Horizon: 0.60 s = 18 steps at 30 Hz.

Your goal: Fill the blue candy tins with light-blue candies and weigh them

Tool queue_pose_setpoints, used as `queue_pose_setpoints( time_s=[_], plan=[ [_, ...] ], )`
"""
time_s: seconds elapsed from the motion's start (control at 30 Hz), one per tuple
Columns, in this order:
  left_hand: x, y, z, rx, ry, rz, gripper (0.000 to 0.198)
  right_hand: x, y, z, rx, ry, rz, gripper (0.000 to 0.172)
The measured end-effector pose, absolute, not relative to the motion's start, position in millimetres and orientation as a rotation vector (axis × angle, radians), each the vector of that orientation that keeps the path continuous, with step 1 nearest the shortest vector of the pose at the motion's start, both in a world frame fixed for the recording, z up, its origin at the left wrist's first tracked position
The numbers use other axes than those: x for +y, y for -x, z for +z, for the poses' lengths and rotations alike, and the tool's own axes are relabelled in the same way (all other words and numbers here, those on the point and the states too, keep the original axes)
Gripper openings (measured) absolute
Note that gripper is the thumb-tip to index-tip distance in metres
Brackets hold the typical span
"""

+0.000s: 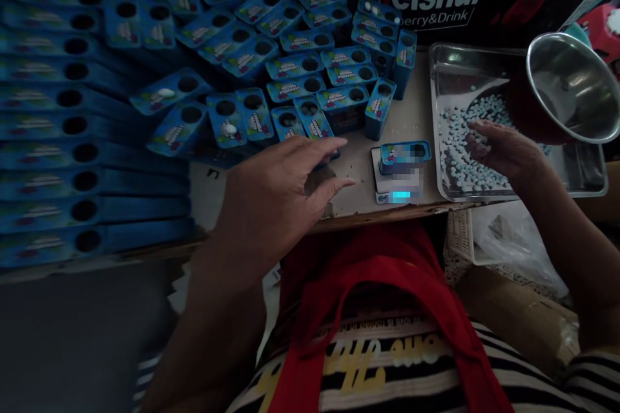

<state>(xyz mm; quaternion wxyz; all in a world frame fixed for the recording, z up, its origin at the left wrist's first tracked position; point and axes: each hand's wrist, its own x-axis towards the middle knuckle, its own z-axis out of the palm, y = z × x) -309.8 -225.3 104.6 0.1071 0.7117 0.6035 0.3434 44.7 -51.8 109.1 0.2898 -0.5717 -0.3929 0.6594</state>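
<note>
My left hand point(281, 187) hovers over the table's front edge, its thumb and fingers apart with nothing between them. To its right a small scale point(396, 188) with a lit display carries one blue candy box point(390, 155) with a dark round hole in its top. Over the metal tray point(438, 110), my right hand point(506, 150) has its fingers curled around a few small pale candies point(478, 139). Loose white and light-blue candies point(467, 171) lie spread across the tray beneath it.
Many blue boxes point(295, 64) stand behind my left hand, some with white candies on top. Long rows of such boxes point(72, 122) fill the left. A steel bowl point(574, 87) tilts over the tray's right side. A black carton point(465, 6) stands behind.
</note>
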Motion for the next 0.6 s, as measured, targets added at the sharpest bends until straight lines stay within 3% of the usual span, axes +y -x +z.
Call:
queue_pose_setpoints(
  time_s=[0.4, 0.6],
  plan=[
    [-212, 292, 99, 1.701, -2.088, 1.004, 0.046, -63, -42, 118, -1.25, 1.441, 1.729, 0.02],
    [-205, 273, 86, 1.669, -1.864, 1.019, 0.062, -62, -39, 117, -1.314, 1.4, 1.757, 0.019]
  ],
)
